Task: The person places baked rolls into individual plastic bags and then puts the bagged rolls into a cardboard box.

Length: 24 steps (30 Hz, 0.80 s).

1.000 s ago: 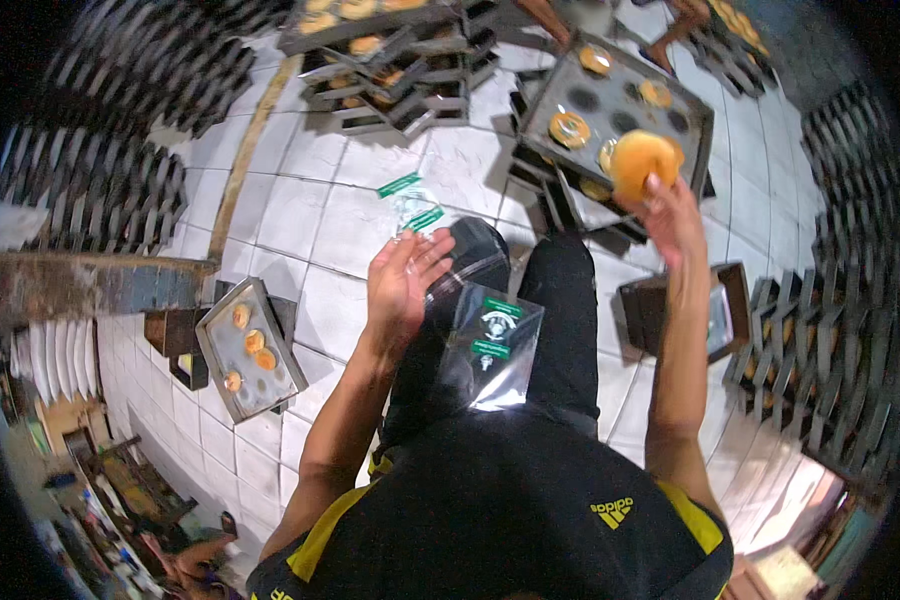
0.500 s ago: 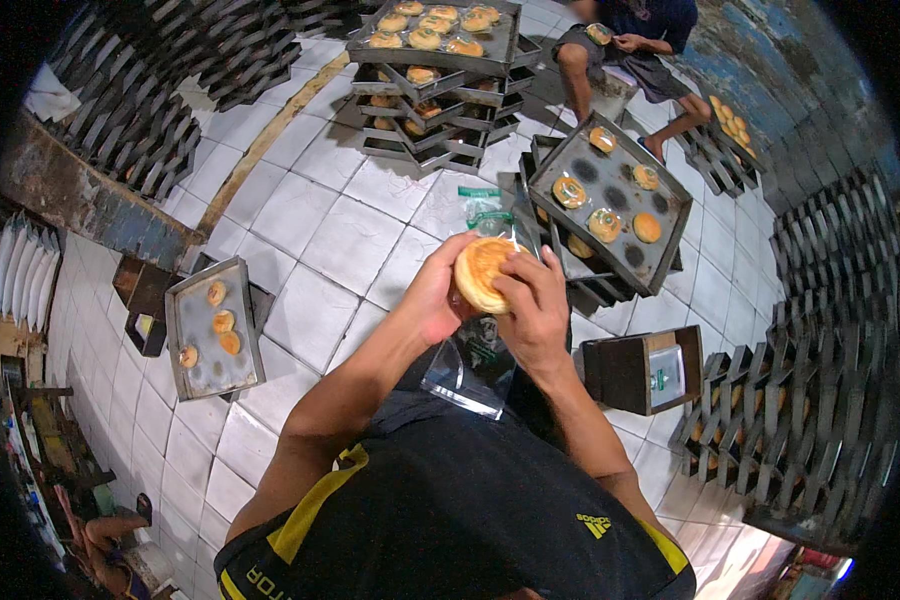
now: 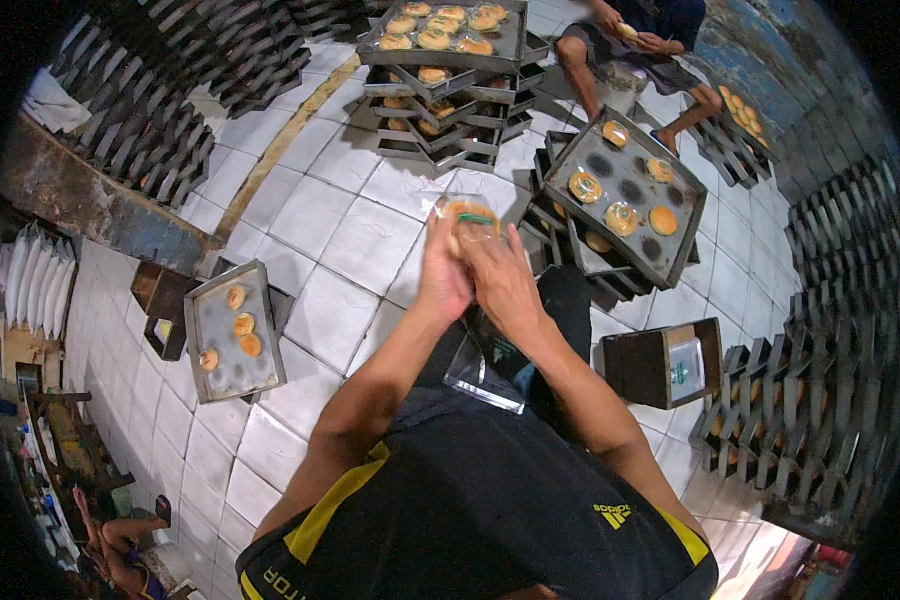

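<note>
In front of my chest a round golden bun (image 3: pixel 478 215) sits at the mouth of, or inside, a clear plastic bag (image 3: pixel 440 203) with green print; motion blurs which. My left hand (image 3: pixel 442 270) wraps its left side, thumb toward me. From the right, my right hand (image 3: pixel 502 285) presses bent fingers against bun and bag, its fingertips partly hidden. Flat on my lap lie more clear plastic bags (image 3: pixel 485 378). Closest to my right hand is a dark metal tray (image 3: pixel 625 165) with several bagged buns and one that looks bare.
Another tray (image 3: pixel 232 340) with several buns stands at left. Stacked trays (image 3: pixel 450 135) rise ahead, bagged buns on top. At right, a wooden box (image 3: pixel 660 365) holds plastic bags. Tray stacks (image 3: pixel 820 400) line the right wall. A seated person (image 3: pixel 635 50) holds a bun at far right.
The bun has moved up and away from my chest and now shows plastic with green print over it. Both hands went with it. The seated person's hands have shifted too.
</note>
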### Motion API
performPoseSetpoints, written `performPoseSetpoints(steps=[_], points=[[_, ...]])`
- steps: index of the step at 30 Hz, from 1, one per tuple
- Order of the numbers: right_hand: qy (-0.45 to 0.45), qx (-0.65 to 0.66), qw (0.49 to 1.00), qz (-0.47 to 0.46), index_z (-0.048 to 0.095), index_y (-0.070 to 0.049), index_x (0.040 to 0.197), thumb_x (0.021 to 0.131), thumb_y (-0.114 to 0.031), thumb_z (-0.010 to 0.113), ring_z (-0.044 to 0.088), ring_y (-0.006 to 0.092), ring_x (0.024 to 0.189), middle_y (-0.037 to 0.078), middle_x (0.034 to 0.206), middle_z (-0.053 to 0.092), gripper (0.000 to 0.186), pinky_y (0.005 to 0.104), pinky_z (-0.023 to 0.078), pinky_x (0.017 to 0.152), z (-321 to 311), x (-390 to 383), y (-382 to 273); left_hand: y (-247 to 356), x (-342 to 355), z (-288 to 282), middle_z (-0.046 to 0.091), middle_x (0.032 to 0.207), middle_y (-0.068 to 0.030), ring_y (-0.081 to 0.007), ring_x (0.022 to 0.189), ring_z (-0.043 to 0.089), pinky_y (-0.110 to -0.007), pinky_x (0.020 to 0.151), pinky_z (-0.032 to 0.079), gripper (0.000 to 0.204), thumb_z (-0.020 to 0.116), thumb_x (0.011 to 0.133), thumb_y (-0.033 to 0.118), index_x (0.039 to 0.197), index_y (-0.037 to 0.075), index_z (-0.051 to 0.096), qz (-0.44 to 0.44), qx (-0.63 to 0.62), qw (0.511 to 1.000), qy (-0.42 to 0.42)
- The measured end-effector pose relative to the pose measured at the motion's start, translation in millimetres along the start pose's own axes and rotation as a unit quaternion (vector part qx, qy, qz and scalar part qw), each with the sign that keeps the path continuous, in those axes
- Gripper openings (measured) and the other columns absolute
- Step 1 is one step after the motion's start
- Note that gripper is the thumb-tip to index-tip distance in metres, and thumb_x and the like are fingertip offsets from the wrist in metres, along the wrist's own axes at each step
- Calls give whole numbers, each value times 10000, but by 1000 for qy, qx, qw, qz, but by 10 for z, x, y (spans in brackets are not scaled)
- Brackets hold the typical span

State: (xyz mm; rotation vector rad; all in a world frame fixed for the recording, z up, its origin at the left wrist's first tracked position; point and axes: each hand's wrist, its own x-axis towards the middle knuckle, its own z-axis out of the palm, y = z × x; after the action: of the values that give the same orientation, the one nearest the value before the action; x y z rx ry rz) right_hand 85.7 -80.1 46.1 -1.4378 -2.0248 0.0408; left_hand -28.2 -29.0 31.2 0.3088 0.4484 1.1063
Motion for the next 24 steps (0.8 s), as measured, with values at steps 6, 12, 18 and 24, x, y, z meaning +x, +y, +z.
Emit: performPoseSetpoints(steps=[6,12,18,24], points=[[-16,163,985,-46,629,-53,1047,858,-50,677,639,357,983,161,1039,654,195,505,461,962,-398,141,42,-58,224,-9,560,1408,-162,-313,1246,585,-459,1081,475,687,287,1060,603,1441,53,443,-20,-17,999,22],[-208,442,867,95,602,-24,907,884,-39,700,641,191,803,91,918,645,102,335,516,703,-303,-146,-90,25,333,-229,541,1419,-226,-386,1287,555,-565,1085,468,780,244,1042,657,1435,18,457,-68,-62,995,48],[-17,224,968,116,664,-32,1001,876,-75,734,672,254,955,115,1002,665,150,339,551,719,-445,-230,-199,323,-122,-152,565,1394,-199,-355,1288,556,-543,1068,473,688,334,1059,591,1422,21,464,-116,-63,989,64],[28,183,979,91,681,-37,1072,930,-158,698,694,334,876,187,955,683,187,393,545,716,-357,-189,28,273,-178,-178,647,1306,-148,-236,1179,630,-346,1031,493,550,394,1099,427,1416,-7,512,95,341,932,79]])
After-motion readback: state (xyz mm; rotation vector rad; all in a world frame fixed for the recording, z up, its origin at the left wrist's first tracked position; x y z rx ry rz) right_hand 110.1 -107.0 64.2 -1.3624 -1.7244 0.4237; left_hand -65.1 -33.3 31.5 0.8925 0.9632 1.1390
